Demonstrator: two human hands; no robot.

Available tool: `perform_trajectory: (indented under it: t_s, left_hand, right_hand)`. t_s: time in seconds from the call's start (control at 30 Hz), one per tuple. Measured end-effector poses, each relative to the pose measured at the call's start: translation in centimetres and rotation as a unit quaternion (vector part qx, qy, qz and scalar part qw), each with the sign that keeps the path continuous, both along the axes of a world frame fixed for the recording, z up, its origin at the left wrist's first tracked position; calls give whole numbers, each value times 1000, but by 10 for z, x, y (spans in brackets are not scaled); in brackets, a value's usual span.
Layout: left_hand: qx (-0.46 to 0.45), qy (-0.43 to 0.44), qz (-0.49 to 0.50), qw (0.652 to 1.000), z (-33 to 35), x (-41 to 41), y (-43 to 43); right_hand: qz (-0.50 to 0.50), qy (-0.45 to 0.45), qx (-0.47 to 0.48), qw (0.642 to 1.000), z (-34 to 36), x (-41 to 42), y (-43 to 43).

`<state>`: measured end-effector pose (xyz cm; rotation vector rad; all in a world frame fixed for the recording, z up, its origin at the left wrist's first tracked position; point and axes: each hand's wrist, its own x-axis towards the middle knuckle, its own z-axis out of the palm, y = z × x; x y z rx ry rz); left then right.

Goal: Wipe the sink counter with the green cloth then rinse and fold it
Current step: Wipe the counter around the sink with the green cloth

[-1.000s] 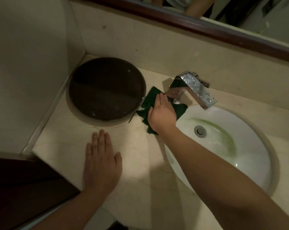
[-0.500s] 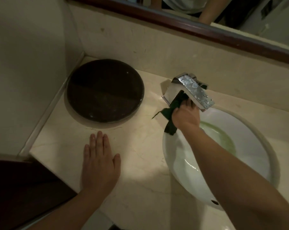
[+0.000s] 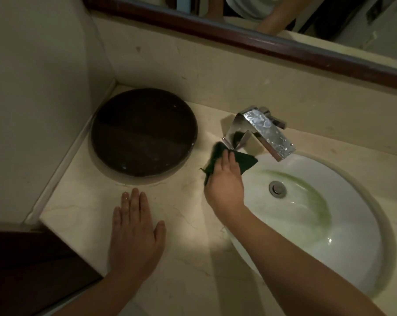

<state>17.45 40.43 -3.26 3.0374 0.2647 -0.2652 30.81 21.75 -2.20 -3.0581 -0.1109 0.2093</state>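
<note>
Head view, right hand: the right hand point(image 3: 224, 183) lies palm-down on the green cloth point(image 3: 246, 161), fingers pressing it flat against the counter point(image 3: 188, 265) rather than curled round it.
Head view, left hand: the left hand point(image 3: 134, 233) rests flat on the counter, fingers spread and straight, holding nothing (it looks like a brace for the body's lean).
Head view, cloth position: it sits at the foot of the faucet point(image 3: 264, 131), between the round dark lid point(image 3: 144, 132) and the sink basin point(image 3: 343, 236); one pointed corner sticks out towards the basin's rim, another edge peeks out to the left of the fingers.
Head view, surroundings: the basin shows a greenish streak around the drain point(image 3: 277, 189); water drops sit on the faucet top. A dark-framed mirror point(image 3: 261, 45) runs along the back wall.
Step in hand: wiping, judged from the flat press beside the faucet base; rinsing and folding are not yet done.
How the cloth will handle: soft, limp and light, probably damp, so it should cling to the stone and drag under a flat palm.
Where to take hold: for the rinse, bunch the middle in a closed fist; for the fold, pinch two free corners.
</note>
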Motion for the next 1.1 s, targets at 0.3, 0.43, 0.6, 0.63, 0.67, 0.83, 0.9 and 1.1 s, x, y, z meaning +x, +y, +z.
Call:
perform_trajectory:
  t_s: [0.3,0.43,0.6,0.63,0.67,0.83,0.9,1.1]
  left_hand:
    - [-24,-2,1,1000,2,2,0]
    - [-26,-3,-8,1000,3,1,2]
    - [-38,0,-4,999,4,4,3]
    - [-39,-1,-5,999,4,5,3]
    - [-39,-1,-6,999,5,5,3]
    - [-36,11,-11,999,8,4,3]
    - [-32,19,-10,999,9,5,4]
    - [-38,8,-13,999,6,5,5]
  right_hand:
    - [41,29,0,999,-2,80,28]
    - [75,36,-56,995,1,125,41]
    - [116,70,-59,989,8,158,44]
    - [129,69,-58,988,7,161,44]
    - [136,69,-53,987,5,162,43]
    - [176,52,-55,981,19,148,43]
    - [189,36,-56,980,19,133,41]
    - [42,9,74,996,-1,63,29]
